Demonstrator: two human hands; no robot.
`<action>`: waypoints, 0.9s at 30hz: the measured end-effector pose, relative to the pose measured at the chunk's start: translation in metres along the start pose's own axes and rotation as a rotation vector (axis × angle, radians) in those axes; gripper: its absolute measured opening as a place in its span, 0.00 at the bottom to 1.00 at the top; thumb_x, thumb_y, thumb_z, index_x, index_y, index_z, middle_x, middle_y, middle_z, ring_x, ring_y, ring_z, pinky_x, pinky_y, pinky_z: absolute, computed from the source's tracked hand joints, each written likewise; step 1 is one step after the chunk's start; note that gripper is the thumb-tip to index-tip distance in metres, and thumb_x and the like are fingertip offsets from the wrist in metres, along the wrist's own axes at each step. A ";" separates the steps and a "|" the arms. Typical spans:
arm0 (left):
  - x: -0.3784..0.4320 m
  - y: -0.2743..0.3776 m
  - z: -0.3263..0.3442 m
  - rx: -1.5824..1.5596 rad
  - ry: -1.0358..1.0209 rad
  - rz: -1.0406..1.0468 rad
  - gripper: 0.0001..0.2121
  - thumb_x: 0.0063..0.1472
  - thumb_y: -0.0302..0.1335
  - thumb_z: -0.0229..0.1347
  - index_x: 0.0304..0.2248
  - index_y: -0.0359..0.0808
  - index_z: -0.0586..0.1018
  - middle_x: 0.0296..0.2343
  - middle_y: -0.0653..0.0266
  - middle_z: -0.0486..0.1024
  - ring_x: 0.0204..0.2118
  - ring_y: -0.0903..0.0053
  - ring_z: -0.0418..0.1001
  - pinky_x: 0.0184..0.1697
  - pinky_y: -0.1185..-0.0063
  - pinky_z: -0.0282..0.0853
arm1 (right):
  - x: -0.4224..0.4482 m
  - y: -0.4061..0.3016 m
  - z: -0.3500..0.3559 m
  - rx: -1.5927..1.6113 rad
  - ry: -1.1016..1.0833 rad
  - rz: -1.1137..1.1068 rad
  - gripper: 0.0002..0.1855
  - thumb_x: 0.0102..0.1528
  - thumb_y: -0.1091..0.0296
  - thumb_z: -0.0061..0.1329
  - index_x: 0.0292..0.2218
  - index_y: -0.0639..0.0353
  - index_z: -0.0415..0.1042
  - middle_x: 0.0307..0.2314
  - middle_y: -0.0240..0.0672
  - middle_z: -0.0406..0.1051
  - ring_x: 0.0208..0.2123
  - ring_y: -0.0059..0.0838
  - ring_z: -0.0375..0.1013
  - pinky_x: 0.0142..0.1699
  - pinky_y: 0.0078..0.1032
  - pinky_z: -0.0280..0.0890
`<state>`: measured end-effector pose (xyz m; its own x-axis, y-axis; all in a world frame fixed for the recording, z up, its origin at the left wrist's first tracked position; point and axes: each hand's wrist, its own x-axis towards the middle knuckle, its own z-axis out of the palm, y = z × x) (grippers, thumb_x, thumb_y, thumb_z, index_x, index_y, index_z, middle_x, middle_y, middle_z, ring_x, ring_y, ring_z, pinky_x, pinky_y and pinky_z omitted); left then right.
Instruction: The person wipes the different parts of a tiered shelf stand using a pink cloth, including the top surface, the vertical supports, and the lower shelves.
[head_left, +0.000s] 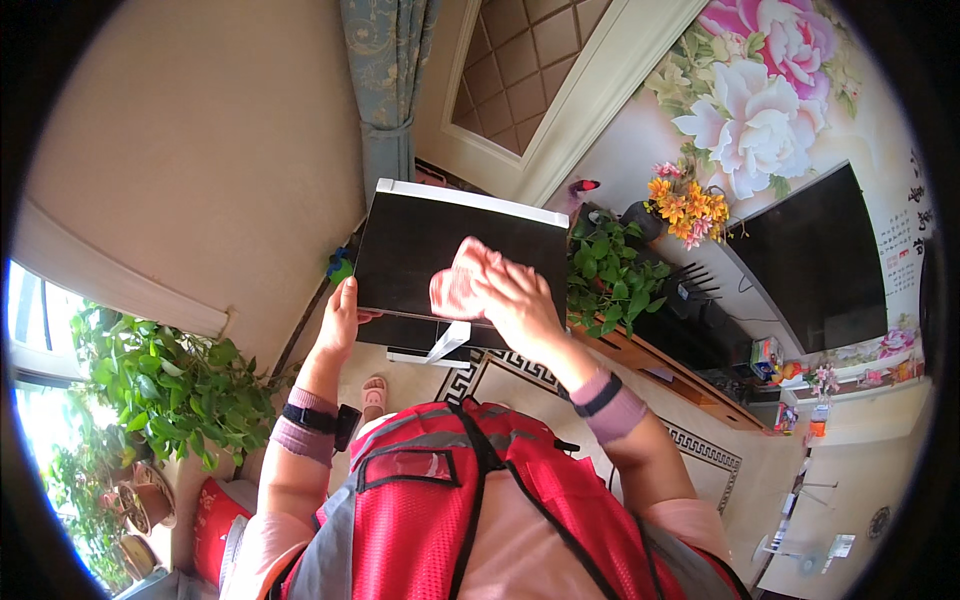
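Observation:
A computer monitor (420, 240) with a dark face and a white strip along its far edge lies before me, with a white stand arm (450, 341) visible at its near side. My left hand (343, 319) grips the monitor's left edge near the corner, the thumb on top. Under the fingers of my right hand (521, 304), a pink striped cloth (456, 289) is pressed on the dark surface, right of its middle. The palm's underside is hidden.
Leafy potted plants stand at the left (180, 390) and just right of the monitor (615, 277). A wooden TV cabinet (675, 375), orange artificial flowers (686, 206) and a wall television (817, 255) are further right. A blue curtain (390, 90) hangs beyond.

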<state>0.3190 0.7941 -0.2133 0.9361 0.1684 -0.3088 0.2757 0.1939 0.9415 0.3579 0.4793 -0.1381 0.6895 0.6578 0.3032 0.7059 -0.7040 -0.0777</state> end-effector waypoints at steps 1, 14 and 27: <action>-0.001 -0.001 -0.002 0.007 -0.011 0.009 0.27 0.69 0.49 0.39 0.54 0.35 0.68 0.37 0.63 0.78 0.31 0.75 0.78 0.38 0.80 0.69 | -0.007 -0.008 -0.005 0.047 -0.001 -0.027 0.22 0.53 0.62 0.52 0.50 0.50 0.71 0.52 0.34 0.66 0.57 0.39 0.61 0.56 0.46 0.57; -0.001 0.005 -0.007 0.057 -0.040 -0.032 0.28 0.69 0.50 0.37 0.56 0.36 0.65 0.41 0.63 0.76 0.33 0.74 0.78 0.41 0.77 0.70 | -0.014 0.033 -0.057 0.934 0.251 0.371 0.20 0.58 0.82 0.40 0.51 0.61 0.69 0.51 0.45 0.69 0.49 0.33 0.71 0.55 0.34 0.65; -0.013 0.023 0.005 0.050 -0.036 -0.022 0.28 0.70 0.50 0.36 0.58 0.37 0.65 0.46 0.63 0.74 0.33 0.75 0.78 0.40 0.78 0.69 | 0.100 0.047 0.026 -0.101 -0.192 0.213 0.27 0.53 0.60 0.48 0.55 0.37 0.65 0.61 0.37 0.53 0.64 0.44 0.48 0.61 0.47 0.49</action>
<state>0.3143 0.7912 -0.1871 0.9368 0.1292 -0.3252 0.3060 0.1485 0.9404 0.4641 0.5194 -0.1356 0.8453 0.5240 0.1046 0.5288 -0.8485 -0.0228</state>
